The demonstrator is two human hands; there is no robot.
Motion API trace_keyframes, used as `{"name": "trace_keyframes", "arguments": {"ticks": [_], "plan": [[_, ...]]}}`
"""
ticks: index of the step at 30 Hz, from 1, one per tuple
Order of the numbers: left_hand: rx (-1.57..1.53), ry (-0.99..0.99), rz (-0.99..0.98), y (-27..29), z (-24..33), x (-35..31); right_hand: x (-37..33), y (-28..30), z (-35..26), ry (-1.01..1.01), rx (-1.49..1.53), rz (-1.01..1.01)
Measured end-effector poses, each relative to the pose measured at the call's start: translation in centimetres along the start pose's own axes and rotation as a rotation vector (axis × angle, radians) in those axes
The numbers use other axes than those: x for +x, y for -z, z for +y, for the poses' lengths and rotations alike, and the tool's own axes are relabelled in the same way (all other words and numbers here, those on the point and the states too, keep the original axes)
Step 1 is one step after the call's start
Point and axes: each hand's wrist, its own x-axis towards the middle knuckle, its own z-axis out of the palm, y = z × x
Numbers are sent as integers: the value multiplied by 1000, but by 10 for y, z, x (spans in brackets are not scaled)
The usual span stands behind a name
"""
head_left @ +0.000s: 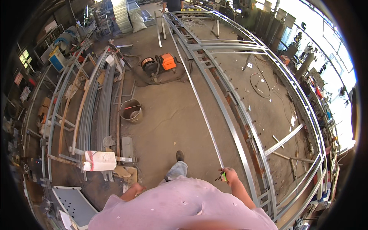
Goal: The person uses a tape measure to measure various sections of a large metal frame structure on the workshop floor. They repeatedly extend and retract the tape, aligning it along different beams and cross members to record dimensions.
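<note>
My right hand [230,175] is closed around a green tape measure [223,176], low in front of my right side. Its long pale blade [209,128] runs out far ahead, beside a long steel frame [239,143]. At the blade's far end stands another person [173,4] in a dark top, close to the frame. My left hand [137,188] hangs beside my body with its fingers loosely apart, and nothing shows in it. My shirt is close to that hand and the fingers appear small.
An orange machine [168,61] with a wire spool and cables sits on the floor ahead. A bucket [131,111] stands left of centre. Long metal profiles [105,103] lie on a rack at left. A cable loop [260,86] lies inside the frame.
</note>
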Motion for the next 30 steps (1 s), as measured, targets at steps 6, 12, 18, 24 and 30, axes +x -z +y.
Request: {"name": "trace_keyframes", "arguments": {"ticks": [6, 12, 18, 24, 30], "plan": [[-330, -25, -227, 37, 44, 116, 41, 1, -63, -24, -34, 5], [-11, -139, 37, 193, 116, 186, 94, -26, -159, 17, -49, -26], [-477, -256, 326, 339, 210, 205, 173, -50, -244, 71, -20, -82], [-485, -126, 177, 354, 237, 212, 279, -69, -320, 113, -32, -153], [-144, 120, -66, 319, 139, 204, 407, -98, -371, 214, -85, -196]]}}
